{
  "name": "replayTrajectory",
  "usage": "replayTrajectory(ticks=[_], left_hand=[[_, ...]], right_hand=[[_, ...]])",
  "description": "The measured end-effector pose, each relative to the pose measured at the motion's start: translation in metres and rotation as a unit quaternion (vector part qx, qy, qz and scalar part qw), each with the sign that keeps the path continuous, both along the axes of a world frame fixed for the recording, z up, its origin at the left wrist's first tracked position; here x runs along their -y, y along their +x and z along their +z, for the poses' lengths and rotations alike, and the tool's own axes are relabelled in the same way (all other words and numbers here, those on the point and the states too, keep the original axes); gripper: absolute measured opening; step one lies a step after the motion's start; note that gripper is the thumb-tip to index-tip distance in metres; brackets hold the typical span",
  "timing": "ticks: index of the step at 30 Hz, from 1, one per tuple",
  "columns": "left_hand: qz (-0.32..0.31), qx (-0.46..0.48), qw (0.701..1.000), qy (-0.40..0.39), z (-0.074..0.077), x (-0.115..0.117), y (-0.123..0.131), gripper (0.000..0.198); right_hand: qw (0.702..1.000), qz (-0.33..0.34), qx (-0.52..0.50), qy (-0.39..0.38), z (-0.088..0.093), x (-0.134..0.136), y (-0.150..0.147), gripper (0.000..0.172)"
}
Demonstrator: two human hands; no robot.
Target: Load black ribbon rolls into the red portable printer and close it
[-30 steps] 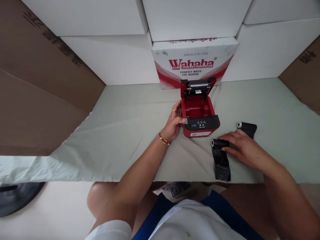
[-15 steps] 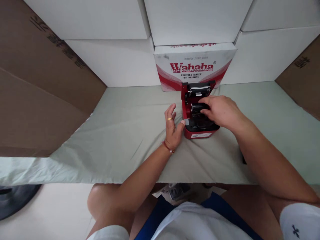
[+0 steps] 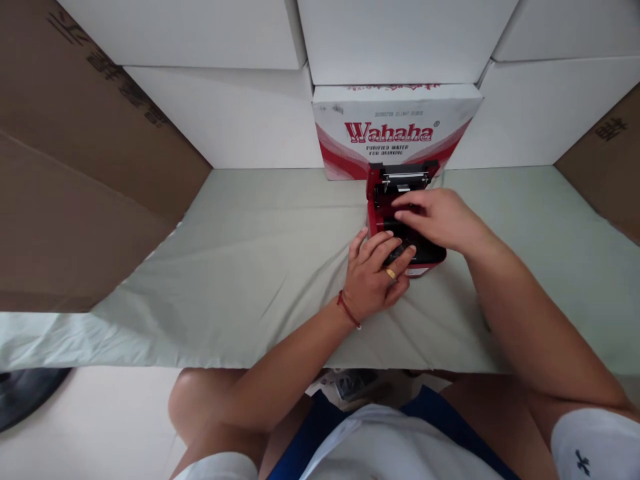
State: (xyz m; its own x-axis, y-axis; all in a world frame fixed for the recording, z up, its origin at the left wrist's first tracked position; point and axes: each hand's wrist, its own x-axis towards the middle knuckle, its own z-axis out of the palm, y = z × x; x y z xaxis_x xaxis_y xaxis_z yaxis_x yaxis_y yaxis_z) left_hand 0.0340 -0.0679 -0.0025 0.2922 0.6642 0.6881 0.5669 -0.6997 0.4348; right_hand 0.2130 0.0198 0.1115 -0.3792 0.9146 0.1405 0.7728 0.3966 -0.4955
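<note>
A small red and black printer [image 3: 431, 255] stands on the cloth with its lid [image 3: 407, 175] raised. My left hand [image 3: 373, 273], with a ring and a red cord bracelet, lies over the near left part of the printer, its fingers spread on the black front section and some dark, shiny film. My right hand [image 3: 440, 217] reaches into the compartment from the right. Its thumb and forefinger point inward, apart, with nothing visible between them. The black roll is mostly hidden in the dark compartment behind my hands.
Behind the printer stands a white and red Wahaha water carton [image 3: 390, 130] against stacked white boxes [image 3: 215, 120]. Brown cartons flank the space, one at left [image 3: 100, 200] and one at right [image 3: 615, 160]. A pale green cloth [image 3: 250, 253] covers the table to its front edge.
My left hand has moved right, from the printer's left side onto its front. My right hand has let go of the black roll, which sits lower in the compartment.
</note>
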Motion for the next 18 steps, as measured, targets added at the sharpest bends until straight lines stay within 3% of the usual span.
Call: replayTrajectory(ticks=[3, 6, 11, 14, 18], left_hand=[[0.002, -0.011, 1.000, 0.019, 0.000, 0.002, 0.000, 0.048], [-0.007, -0.015, 1.000, -0.002, -0.001, 0.003, 0.000, 0.047], [-0.001, -0.029, 0.999, 0.037, -0.001, 0.004, 0.001, 0.051], [0.026, -0.064, 0.994, 0.086, 0.003, 0.005, 0.002, 0.047], [0.063, -0.083, 0.985, 0.140, 0.008, 0.007, 0.005, 0.040]], right_hand=[[0.972, -0.105, -0.195, 0.081, 0.008, 0.002, 0.017, 0.030], [0.933, -0.179, -0.262, 0.171, 0.002, -0.016, 0.029, 0.034], [0.952, -0.134, -0.256, 0.104, -0.031, -0.041, 0.027, 0.046], [0.946, -0.098, -0.290, 0.110, -0.040, -0.025, 0.025, 0.047], [0.936, -0.050, -0.323, 0.127, -0.039, 0.013, 0.033, 0.044]])
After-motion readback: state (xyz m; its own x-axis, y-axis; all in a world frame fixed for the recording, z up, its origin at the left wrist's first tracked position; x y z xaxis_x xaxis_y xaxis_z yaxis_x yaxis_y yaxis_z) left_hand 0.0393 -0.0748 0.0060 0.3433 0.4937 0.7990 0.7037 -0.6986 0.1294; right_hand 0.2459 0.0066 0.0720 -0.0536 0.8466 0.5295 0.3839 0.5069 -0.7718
